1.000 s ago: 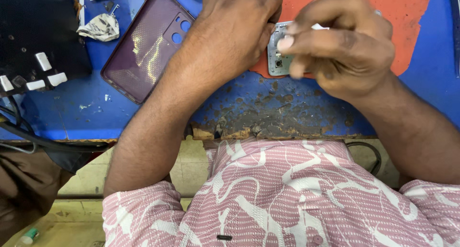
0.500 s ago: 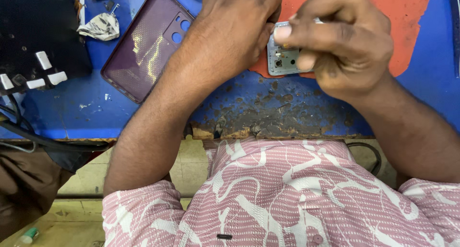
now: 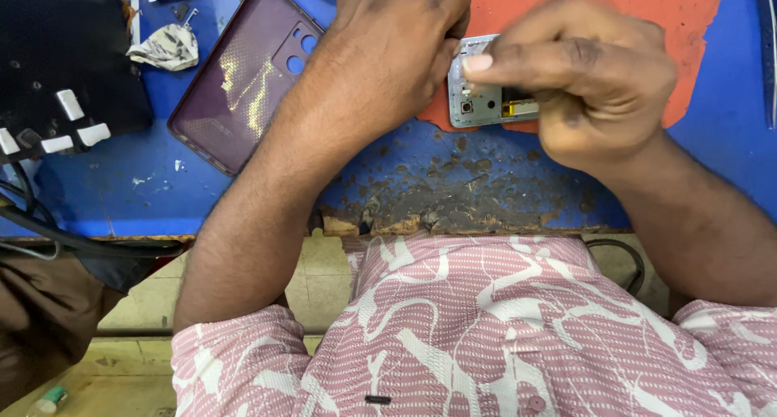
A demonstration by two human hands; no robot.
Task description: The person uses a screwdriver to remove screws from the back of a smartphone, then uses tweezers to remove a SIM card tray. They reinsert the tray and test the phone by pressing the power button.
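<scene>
An opened phone body [image 3: 486, 101], grey metal with a yellow strip inside, lies on an orange mat [image 3: 696, 29] on the blue worktable. My left hand [image 3: 396, 45] rests on the phone's left end and holds it down. Over the phone's right part, my right hand [image 3: 591, 77] is curled with thumb and fingers pinched together; it is blurred, and whether it pinches a small tool or part is hidden. Most of the phone is covered by both hands.
A purple phone back cover [image 3: 243, 77] lies left of my left arm. Further left are a crumpled paper scrap [image 3: 166, 46], a black device with white keys [image 3: 57, 77] and black cables [image 3: 48, 231]. The table's front edge [image 3: 453, 215] is chipped and burnt.
My right hand has shifted slightly up and left over the phone, fingers tightening into a pinch. The left hand and the phone stay put.
</scene>
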